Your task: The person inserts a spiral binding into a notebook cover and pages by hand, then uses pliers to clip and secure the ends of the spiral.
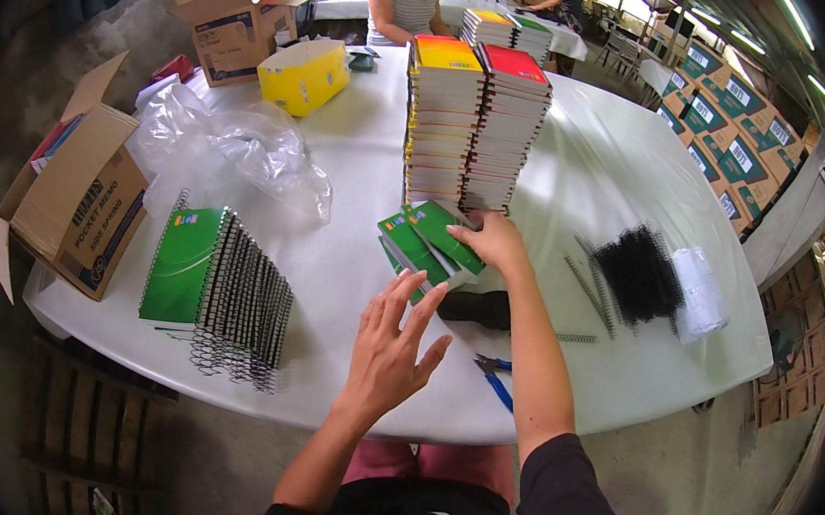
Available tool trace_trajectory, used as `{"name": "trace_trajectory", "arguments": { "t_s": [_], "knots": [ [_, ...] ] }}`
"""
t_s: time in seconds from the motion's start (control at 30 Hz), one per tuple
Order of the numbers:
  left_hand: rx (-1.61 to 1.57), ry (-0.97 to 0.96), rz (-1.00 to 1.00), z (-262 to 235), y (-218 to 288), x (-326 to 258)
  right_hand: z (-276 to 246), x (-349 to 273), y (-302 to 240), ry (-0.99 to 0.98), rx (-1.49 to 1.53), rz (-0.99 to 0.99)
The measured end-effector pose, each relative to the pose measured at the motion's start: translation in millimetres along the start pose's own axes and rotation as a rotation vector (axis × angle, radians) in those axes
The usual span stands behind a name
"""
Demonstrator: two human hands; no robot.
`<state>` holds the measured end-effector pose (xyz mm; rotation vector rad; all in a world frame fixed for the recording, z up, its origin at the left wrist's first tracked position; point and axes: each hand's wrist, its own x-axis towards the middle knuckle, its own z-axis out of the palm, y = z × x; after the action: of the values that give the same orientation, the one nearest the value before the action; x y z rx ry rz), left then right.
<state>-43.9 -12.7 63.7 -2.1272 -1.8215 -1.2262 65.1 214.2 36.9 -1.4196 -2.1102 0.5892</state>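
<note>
Several small green-covered notebooks (414, 245) lie in a loose pile at the table's middle, in front of the tall stacks. My right hand (493, 241) grips the top right green notebook (447, 233), thumb on its cover. Just nearer to me, my left hand (392, 336) hovers with its fingers spread and holds nothing. Partly hidden by my right forearm are a dark, long object (477, 309) and blue-handled pliers (499, 387). On the left stands a block of spiral-bound green notebooks (218, 287), black coils facing right.
Tall stacks of yellow (443, 110) and red notebooks (510, 117) rise behind my hands. Black spiral coils (637, 276) and a white wrapped roll (700, 293) lie right. Clear plastic (233, 143), a yellow box (303, 75) and an open carton (86, 203) stand left. A person (406, 5) sits beyond.
</note>
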Motion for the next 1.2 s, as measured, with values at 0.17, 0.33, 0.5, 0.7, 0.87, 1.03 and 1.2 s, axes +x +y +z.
{"name": "trace_trajectory", "arguments": {
  "t_s": [0.17, 0.33, 0.5, 0.7, 0.87, 1.03, 1.2],
  "knots": [
    [0.053, -0.1, -0.091, 17, -24, -13, 11, 7, 4, -0.391, 0.445, 0.248],
    [0.043, -0.174, -0.116, 38, -36, -19, 15, 6, 13, -0.197, 0.516, -0.038],
    [-0.022, -0.143, -0.205, 32, -40, -22, 5, 4, -3, -0.015, 0.172, -0.16],
    [-0.041, -0.01, -0.201, 27, -31, -9, -4, -22, -27, 0.027, 0.287, -0.184],
    [0.241, 0.206, 0.019, 4, 2, -18, -53, -106, -65, -0.143, 0.504, -0.405],
    [0.38, -0.127, -0.021, 39, 8, -72, -2, -196, -25, -0.187, -0.156, -0.574],
    [0.284, -0.1, -0.098, 40, 16, -61, -59, -172, 3, -0.366, 0.286, -0.632]
  ]
}}
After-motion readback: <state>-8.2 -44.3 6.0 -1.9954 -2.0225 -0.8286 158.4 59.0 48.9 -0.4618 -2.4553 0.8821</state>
